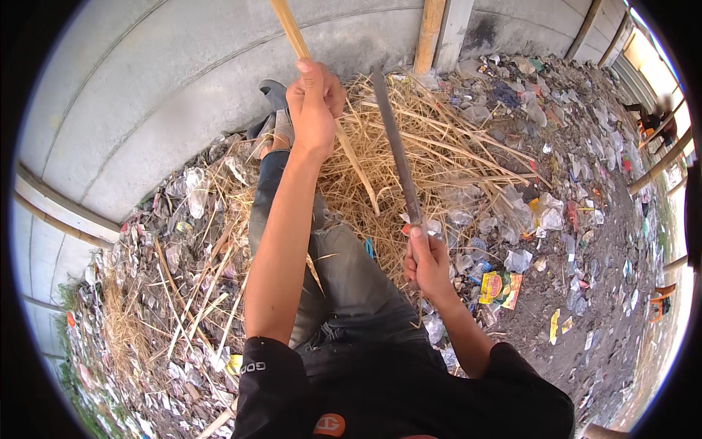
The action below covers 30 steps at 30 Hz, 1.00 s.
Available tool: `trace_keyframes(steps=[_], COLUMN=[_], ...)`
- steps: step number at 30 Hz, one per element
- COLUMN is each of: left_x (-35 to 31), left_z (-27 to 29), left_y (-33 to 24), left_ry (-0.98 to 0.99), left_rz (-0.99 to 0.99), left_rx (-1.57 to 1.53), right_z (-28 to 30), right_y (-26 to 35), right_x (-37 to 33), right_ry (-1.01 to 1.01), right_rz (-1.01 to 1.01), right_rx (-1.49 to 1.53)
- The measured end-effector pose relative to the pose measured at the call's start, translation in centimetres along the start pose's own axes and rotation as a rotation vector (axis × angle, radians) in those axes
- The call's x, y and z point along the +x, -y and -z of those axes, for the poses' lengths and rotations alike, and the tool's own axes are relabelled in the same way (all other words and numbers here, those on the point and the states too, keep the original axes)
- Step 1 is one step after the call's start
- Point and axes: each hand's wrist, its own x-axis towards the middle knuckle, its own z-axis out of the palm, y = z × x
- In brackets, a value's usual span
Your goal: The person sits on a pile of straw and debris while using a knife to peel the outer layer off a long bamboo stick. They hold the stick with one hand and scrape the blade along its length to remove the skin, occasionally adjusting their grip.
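My left hand (314, 110) is raised near the wall, its fingers wrapped round a split bamboo strip (358, 170). One end of the strip points up along the wall; the other slants down to the right. Lower and to the right, my right hand (430, 267) grips a machete (397, 146) with a long, dark, narrow blade. The blade points away from me, its tip up, apart from the strip. Most of the machete's handle is hidden in my fist. Beneath both tools lies a heap of pale bamboo shavings (431, 157).
My legs in worn jeans (351, 282) stretch along the heap. A grey panel wall (197, 88) runs close at the left and front, with a wooden post (429, 36). Plastic litter covers the ground, including a yellow packet (501, 289). Loose bamboo strips (197, 314) lie at left. A person (662, 123) sits far right.
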Motion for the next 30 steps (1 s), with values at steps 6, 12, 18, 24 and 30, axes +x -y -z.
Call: trace_keyframes(steps=[6, 12, 18, 24, 30], left_x=[-0.2, -1.0, -0.3, -1.1, -1.8], left_z=[-1.4, -1.6, -2.2, -2.0, -0.8], left_y=[0.4, -5.3, -8.5, -18.2, -18.7], left_ry=[-0.107, -0.229, -0.383, -0.522, -0.632], left_rz=[-0.006, -0.145, -0.237, -0.336, -0.407], left_rx=[-0.026, -0.006, 0.006, 0.044, 0.069], right_z=[4.7, 8.5, -1.5, 7.2, 7.0], right_y=[-10.1, -16.2, -2.4, -9.5, -7.5], right_x=[2.1, 4.5, 0.8, 6.7, 5.9], right_ry=[-0.035, -0.228, 0.019, -0.208, -0.247], right_rz=[0.375, -0.122, -0.036, 0.227, 0.143], right_rx=[-0.466, -0.946, -0.287, -0.920, -0.891])
